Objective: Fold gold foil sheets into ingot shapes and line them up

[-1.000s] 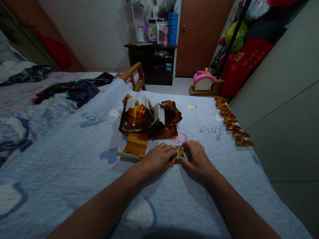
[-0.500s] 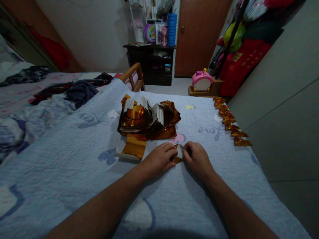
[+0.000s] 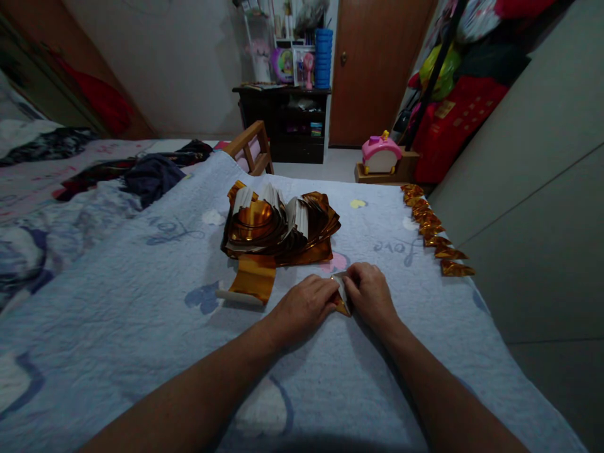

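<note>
A small sheet of gold foil paper [image 3: 343, 306], white on its back and partly folded, lies on the bed cover between my hands. My left hand [image 3: 311, 303] is closed on its left side, fingers pressed over it. At its right edge my right hand [image 3: 370, 292] pinches the paper between thumb and fingers. Behind my hands lies a thick, curled stack of gold foil paper [image 3: 283, 229]. One curled gold sheet [image 3: 255, 278] rests in front of that stack, left of my left hand. Parts of the held paper are hidden under my fingers.
Several folded gold pieces [image 3: 427, 220] stand in a row along the right edge of the light blue bed cover [image 3: 155, 327]. Crumpled clothes [image 3: 153, 176] lie at the left. Beyond the bed are a dark cabinet [image 3: 283, 119] and a pink toy [image 3: 381, 154].
The paper has turned between my fingers, its lower gold corner now pointing down to the right. My right hand has moved slightly up and closer to my left hand.
</note>
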Demonstrator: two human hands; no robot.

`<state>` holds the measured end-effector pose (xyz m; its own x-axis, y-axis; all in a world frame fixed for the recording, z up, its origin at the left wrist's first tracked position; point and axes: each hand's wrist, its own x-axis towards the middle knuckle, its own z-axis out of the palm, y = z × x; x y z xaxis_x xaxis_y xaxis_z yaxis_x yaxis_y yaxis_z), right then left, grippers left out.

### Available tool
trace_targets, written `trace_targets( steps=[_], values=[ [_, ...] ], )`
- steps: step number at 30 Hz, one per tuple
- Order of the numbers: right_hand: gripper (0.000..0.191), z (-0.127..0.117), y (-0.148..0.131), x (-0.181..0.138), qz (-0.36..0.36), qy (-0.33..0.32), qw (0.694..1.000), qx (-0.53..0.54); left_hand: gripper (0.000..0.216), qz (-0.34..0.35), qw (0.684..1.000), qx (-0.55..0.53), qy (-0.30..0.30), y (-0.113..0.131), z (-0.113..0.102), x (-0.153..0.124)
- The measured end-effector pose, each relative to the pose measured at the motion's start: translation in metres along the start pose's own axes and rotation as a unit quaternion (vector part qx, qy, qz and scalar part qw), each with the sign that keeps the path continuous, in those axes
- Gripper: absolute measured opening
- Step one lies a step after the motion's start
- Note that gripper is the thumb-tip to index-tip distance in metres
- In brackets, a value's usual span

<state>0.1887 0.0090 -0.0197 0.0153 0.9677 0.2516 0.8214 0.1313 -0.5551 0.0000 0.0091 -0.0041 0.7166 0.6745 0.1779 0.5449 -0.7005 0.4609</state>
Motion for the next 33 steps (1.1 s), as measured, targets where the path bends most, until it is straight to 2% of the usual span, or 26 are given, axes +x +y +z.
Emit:
trace_targets(
  steps=[4, 11, 16, 23, 33],
  values=[
    [0.011, 0.004, 0.0, 0.001, -0.033, 0.015, 0.999, -0.027, 0.011, 0.018, 0.999, 0.041, 0.017, -0.004, 0.009, 0.0],
    [0.013, 0.006, -0.002, 0.001, -0.059, 0.019, 0.997, -0.044, 0.015, 0.064, 0.992, 0.093, 0.057, -0.008, 0.016, -0.001],
    [0.015, 0.007, -0.002, 0.0, -0.066, 0.02, 0.997, -0.033, 0.017, 0.06, 0.991, 0.111, 0.048, -0.005, 0.014, 0.001],
    [0.014, 0.003, -0.001, -0.004, -0.082, -0.005, 0.997, 0.004, 0.031, 0.045, 0.992, 0.113, 0.03, -0.004, 0.014, 0.001],
    [0.016, 0.003, 0.0, -0.007, -0.103, -0.02, 0.994, -0.008, 0.028, 0.029, 0.99, 0.133, 0.021, -0.003, 0.014, 0.001]
  ],
)
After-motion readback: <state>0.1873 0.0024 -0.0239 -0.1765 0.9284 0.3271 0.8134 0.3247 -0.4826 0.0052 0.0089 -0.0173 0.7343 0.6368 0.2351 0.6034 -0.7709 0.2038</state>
